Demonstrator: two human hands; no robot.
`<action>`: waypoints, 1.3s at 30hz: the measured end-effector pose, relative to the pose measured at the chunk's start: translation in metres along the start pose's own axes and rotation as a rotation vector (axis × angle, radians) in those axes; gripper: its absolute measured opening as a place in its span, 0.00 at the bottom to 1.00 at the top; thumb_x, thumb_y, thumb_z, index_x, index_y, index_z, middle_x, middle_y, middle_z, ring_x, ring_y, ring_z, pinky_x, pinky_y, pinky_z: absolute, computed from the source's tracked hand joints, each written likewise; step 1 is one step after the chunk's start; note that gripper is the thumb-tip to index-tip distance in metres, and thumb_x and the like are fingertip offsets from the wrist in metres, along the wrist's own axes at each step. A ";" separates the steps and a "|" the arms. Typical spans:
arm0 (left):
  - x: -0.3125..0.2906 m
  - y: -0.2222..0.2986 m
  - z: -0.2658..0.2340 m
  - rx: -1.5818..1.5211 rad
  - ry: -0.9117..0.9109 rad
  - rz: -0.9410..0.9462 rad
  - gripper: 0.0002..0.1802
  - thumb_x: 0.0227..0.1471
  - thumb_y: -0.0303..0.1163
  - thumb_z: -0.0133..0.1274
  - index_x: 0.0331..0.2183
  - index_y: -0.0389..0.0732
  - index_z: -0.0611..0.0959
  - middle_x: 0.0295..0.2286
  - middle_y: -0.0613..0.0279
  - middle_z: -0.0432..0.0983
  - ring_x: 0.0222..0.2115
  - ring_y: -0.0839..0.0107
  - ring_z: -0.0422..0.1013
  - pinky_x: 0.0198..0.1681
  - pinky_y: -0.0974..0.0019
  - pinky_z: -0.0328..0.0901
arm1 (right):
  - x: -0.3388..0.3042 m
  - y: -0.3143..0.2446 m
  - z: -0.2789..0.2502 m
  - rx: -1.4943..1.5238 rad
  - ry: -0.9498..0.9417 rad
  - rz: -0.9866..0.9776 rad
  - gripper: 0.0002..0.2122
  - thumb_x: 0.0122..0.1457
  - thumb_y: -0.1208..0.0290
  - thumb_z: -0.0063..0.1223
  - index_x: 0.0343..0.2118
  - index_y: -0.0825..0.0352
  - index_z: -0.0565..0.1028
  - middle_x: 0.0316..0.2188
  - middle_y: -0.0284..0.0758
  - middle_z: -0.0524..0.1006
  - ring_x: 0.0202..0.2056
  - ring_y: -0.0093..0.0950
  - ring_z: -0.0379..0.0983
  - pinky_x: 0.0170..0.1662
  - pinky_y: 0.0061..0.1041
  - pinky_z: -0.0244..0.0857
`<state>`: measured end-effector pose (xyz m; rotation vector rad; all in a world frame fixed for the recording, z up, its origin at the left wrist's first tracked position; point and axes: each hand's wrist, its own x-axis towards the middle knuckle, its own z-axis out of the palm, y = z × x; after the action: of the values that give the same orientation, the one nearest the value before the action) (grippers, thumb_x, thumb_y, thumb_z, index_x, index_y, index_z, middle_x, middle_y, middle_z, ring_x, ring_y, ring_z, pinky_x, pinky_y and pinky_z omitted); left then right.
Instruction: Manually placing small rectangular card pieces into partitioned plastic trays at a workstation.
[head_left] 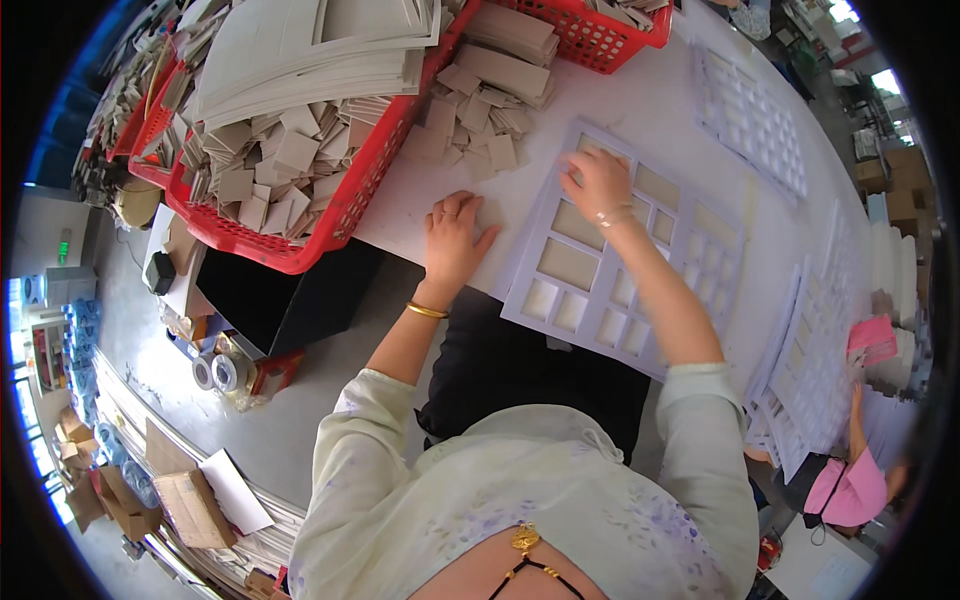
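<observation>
A white multi-opening frame panel (607, 262) lies on the table in front of me, with grey-beige card pieces showing in several of its windows. My right hand (602, 188) is over its far-left part, fingers bent together in a pinch; whatever they hold, if anything, is hidden. To the left of the panel, my left hand (457, 240) rests palm down at the table's near edge, thumb apart from the loosely bent fingers, holding nothing. Beyond it lies a loose heap of cut grey card pieces (480, 110).
A red plastic basket (345, 205) full of card pieces stands on the left, large card sheets (310, 65) across its top. Another red basket (600, 40) is at the back. More white panels (750, 115) lie far right and near right. A person in pink (850, 490) is at the right.
</observation>
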<state>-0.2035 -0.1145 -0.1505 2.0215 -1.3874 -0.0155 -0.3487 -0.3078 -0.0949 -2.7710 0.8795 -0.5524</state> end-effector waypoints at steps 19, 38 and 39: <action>-0.008 -0.011 0.006 -0.389 0.031 -0.094 0.11 0.46 0.21 0.52 0.36 0.39 0.76 0.29 0.54 0.74 0.27 0.57 0.70 0.30 0.60 0.64 | 0.019 -0.042 0.024 0.321 -0.016 0.052 0.04 0.47 0.71 0.58 0.26 0.61 0.75 0.27 0.30 0.76 0.28 0.27 0.73 0.31 0.29 0.64; -0.026 0.061 -0.019 -0.704 -0.508 -0.089 0.07 0.48 0.21 0.53 0.34 0.36 0.78 0.22 0.64 0.73 0.23 0.79 0.69 0.28 0.74 0.64 | -0.168 -0.028 -0.038 0.757 -0.281 0.461 0.05 0.51 0.74 0.57 0.30 0.68 0.76 0.23 0.35 0.78 0.24 0.23 0.73 0.31 0.20 0.67; -0.027 0.065 -0.021 -0.639 -0.565 -0.053 0.07 0.48 0.22 0.53 0.33 0.36 0.78 0.22 0.62 0.74 0.23 0.76 0.70 0.28 0.73 0.65 | -0.167 -0.028 -0.038 0.748 -0.296 0.467 0.05 0.51 0.74 0.57 0.30 0.68 0.76 0.22 0.36 0.78 0.24 0.24 0.73 0.31 0.21 0.67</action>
<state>-0.2605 -0.0950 -0.1096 1.5508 -1.4042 -0.9898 -0.4759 -0.1900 -0.1009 -1.8380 0.9530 -0.2884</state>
